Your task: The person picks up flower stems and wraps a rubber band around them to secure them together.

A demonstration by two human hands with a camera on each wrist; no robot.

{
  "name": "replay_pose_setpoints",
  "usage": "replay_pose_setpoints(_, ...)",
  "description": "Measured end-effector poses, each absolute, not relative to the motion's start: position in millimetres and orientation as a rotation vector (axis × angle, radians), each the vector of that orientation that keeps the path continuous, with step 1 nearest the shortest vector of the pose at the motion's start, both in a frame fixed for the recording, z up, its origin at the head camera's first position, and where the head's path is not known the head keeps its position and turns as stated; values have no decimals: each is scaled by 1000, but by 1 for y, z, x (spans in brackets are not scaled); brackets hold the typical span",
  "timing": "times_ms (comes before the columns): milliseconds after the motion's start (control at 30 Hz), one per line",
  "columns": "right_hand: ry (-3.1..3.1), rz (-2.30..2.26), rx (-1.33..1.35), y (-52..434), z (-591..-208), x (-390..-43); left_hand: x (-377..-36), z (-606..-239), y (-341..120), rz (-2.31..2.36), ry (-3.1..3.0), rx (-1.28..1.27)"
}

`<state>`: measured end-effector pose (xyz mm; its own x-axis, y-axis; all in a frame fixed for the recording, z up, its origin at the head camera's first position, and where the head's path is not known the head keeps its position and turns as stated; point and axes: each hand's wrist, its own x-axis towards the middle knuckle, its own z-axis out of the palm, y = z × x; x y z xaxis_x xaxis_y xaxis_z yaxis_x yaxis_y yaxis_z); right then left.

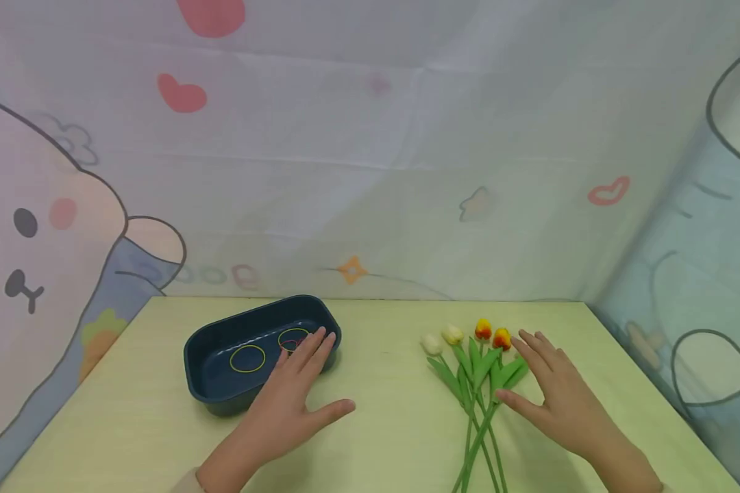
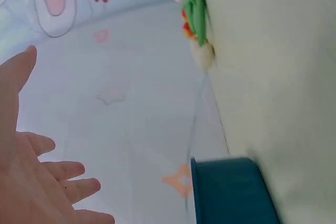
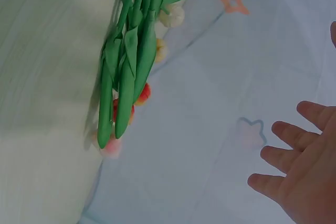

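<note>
My left hand (image 1: 286, 414) is held up with straight fingers and the thumb spread, overlapping the near right part of a dark blue basin (image 1: 228, 407) in the head view. Nothing is in its grasp. Inside the basin lie thin yellow rings (image 1: 247, 346) and a small reddish ring, partly covered by the fingers. To the right, several tulips (image 1: 477, 370) with white, yellowish and orange-red heads lie with crossed green stems; a pink head (image 3: 111, 148) shows in the right wrist view. Beside their leaves hovers my right hand (image 1: 558, 400), fingers extended, holding nothing.
A pale yellow table (image 1: 382, 390) carries the basin on the left and the tulips on the right. Behind it hangs a light cloth (image 1: 370, 171) printed with hearts, stars and cartoon animals, which also runs along both sides.
</note>
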<state>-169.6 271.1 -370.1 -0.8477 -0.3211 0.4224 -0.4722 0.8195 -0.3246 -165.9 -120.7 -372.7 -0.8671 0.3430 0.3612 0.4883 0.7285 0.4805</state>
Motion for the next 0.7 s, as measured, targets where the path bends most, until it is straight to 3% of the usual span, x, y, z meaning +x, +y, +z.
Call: replay_pose_setpoints(700, -2755, 931, 277, 267, -376, -177, -191, -377, -48, -1552, -2589, -672)
